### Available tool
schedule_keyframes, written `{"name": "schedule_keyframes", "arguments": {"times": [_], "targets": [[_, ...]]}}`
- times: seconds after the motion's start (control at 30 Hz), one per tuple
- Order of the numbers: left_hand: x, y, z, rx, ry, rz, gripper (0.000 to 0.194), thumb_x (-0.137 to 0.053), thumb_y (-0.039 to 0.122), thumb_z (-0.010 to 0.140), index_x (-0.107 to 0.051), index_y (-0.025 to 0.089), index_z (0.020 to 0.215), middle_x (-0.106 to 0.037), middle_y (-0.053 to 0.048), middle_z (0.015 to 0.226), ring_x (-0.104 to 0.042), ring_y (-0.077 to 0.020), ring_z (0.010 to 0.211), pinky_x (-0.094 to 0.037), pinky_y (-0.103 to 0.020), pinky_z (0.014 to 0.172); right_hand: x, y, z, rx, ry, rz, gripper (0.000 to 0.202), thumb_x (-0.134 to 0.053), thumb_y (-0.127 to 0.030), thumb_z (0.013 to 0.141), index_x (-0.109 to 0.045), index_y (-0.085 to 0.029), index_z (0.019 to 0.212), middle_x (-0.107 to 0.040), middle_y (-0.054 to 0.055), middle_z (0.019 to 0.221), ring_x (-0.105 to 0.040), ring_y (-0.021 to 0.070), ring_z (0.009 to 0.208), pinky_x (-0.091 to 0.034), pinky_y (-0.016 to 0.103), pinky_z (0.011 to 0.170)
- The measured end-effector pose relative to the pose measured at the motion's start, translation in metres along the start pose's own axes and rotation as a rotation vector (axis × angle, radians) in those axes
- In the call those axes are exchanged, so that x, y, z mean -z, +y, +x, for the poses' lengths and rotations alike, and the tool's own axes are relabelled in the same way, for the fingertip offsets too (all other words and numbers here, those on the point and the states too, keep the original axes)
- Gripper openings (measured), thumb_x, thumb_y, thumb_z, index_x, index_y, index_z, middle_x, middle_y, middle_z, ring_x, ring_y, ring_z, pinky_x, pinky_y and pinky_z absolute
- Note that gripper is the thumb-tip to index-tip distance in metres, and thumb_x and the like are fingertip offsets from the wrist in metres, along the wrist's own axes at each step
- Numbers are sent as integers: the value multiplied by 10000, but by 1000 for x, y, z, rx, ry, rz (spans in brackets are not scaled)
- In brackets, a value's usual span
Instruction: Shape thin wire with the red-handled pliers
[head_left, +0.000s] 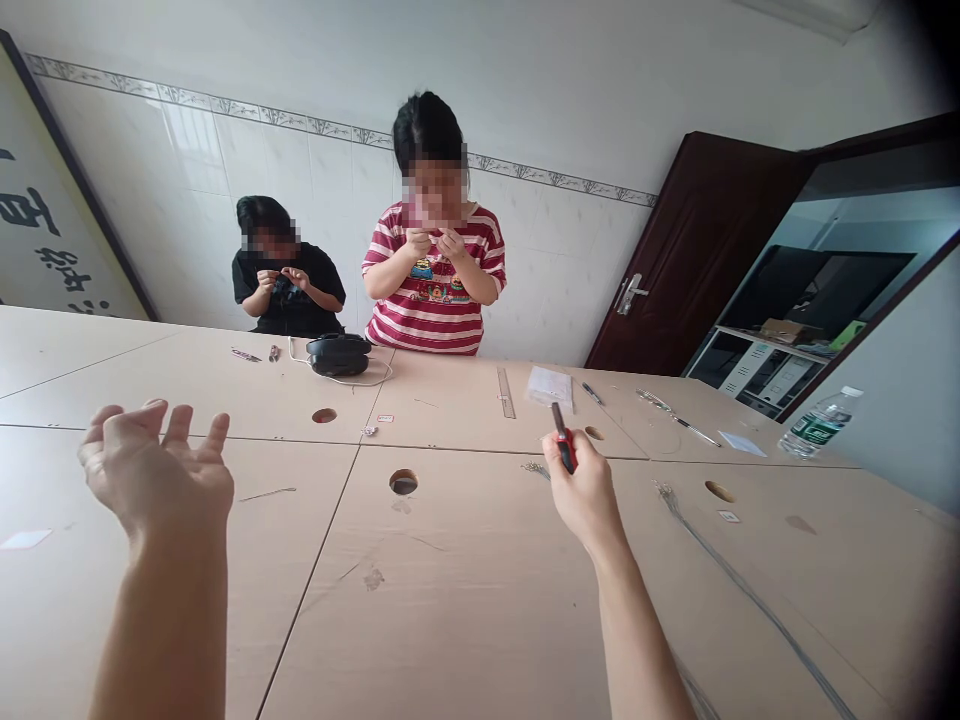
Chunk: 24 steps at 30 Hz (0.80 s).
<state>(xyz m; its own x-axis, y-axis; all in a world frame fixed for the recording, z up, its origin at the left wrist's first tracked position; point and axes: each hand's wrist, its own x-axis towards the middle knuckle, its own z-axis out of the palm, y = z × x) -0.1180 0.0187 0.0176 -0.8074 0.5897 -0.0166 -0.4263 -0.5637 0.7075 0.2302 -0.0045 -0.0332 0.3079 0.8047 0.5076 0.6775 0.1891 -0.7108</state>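
My left hand (161, 465) is raised above the table at the left, palm up, with its fingers apart and loosely bent; nothing shows in it. My right hand (589, 490) is wrapped round small pliers (564, 445) with red-and-black handles, the dark metal jaws pointing up and away from me. Just beyond the pliers lies a clear plastic packet (550, 387). A small cluster of thin metal pieces (534, 468) is partly hidden behind the right hand. To the right, a long bundle of thin grey strands (739, 575) runs along the table toward me.
Across the table (450, 620), two people (435, 270) hold small things in both hands. On it are a black case (339, 354) with a white cable, a ruler (506, 392), pens, a water bottle (821, 422) and round holes (403, 482). A brown door (675, 260) stands open.
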Motion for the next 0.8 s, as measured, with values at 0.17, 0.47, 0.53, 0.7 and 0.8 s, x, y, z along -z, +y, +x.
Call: {"name": "schedule_keyframes", "arguments": {"times": [0.17,0.47,0.53,0.7,0.8], "targets": [[-19,-21,-30,156,-277,57,302,-556,147,725,-577,161,1026,-556,-122,1347,-512,-220,1266,-362,-374,1112,-11,-25,-14,133,-251,111,225,-461,-411,921,-492,-210,825,-489,-13,680,-445,140,587,-365,255,555],[-21,-78,-97,838,-1492,276,718,-235,691,902,-690,203,1164,-605,-97,1338,-466,-270,1316,-264,-421,1139,-9,-50,-31,272,-384,185,168,-459,-321,946,-477,-214,818,-523,8,776,-497,152,718,-413,274,660],[-17,-81,-101,896,-1649,325,786,-178,729,885,-691,202,1162,-631,-109,1296,-534,-279,1244,-308,-434,1109,-5,-51,-31,277,-371,197,164,-461,-320,948,-476,-216,822,-509,5,770,-493,151,719,-419,277,677],[-14,-78,-105,890,-1962,429,695,-387,729,840,-727,153,1027,-713,-162,1108,-670,-287,992,-481,-417,922,0,-53,-31,276,-347,229,148,-459,-304,950,-480,-216,832,-498,1,782,-490,143,717,-421,274,692],[-15,-70,-109,989,-2058,441,543,-526,630,829,-737,140,933,-742,-172,1005,-711,-265,793,-535,-349,673,0,-53,-31,277,-331,236,140,-462,-297,947,-477,-217,834,-508,2,787,-498,150,744,-414,276,697]]}}
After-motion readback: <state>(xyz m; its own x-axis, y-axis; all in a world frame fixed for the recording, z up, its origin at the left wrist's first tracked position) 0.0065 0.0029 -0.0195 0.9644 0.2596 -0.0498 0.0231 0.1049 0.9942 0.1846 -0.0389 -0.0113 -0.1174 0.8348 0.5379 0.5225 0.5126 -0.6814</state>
